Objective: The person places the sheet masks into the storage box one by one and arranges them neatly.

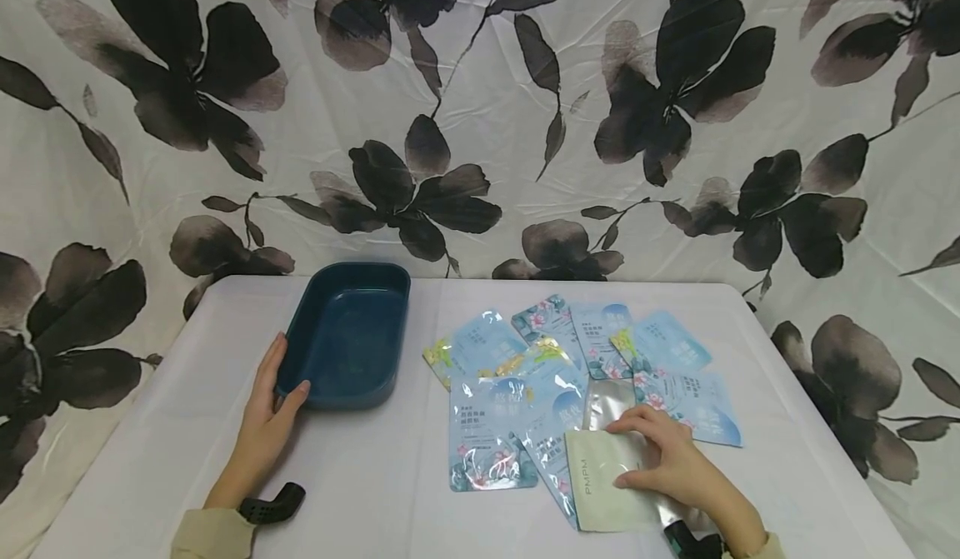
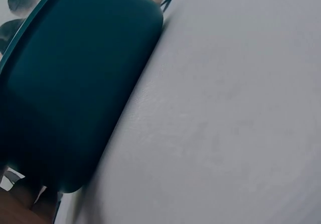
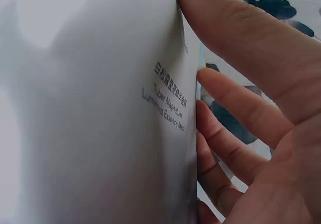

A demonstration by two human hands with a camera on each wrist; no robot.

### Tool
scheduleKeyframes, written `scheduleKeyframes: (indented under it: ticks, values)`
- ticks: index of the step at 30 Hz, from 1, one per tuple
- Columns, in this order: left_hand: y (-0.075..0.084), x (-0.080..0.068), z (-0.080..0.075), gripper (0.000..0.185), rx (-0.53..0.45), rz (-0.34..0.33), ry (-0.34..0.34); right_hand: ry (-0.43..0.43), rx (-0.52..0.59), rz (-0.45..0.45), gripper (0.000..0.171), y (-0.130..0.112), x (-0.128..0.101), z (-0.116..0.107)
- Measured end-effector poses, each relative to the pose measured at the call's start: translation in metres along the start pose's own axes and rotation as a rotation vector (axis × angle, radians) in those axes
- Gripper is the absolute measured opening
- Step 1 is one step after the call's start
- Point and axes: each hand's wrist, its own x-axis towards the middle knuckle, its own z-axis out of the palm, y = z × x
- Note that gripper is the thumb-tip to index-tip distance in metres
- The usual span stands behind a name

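R hand (image 1: 667,459) pinches the pale-green PMPM pkt (image 1: 600,492) btwn thumb & fingers at its R side, at the near edge of the spread of blue pkts (image 1: 491,434), right of ctr on the white table (image 1: 360,476); can't tell if it's fully lifted. L hand (image 1: 262,417) is spread wide, fairly straight fingers along L side of the dark-blue tub (image 1: 341,351), thumb at its near corner. Tub's toward the back of the table, apart from the pkts.
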Motion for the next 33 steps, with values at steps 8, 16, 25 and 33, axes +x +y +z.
scheduleKeyframes:
  ticks: [8,16,25,33]
  values:
    - [0.007,-0.001,0.000,0.070,0.029,0.013,0.005,-0.012,0.024,0.027,0.057,-0.001,0.001,0.001]
    - [0.029,-0.010,0.001,0.068,0.063,-0.055,-0.073,-0.013,0.030,0.035,0.056,-0.002,0.001,0.000]
    - [0.043,-0.017,0.003,0.067,0.067,-0.106,-0.127,-0.082,0.064,0.003,0.054,0.000,-0.001,-0.004]
    - [0.047,-0.025,0.007,0.069,0.063,-0.096,-0.146,-0.168,0.163,0.119,0.053,-0.002,-0.003,-0.007]
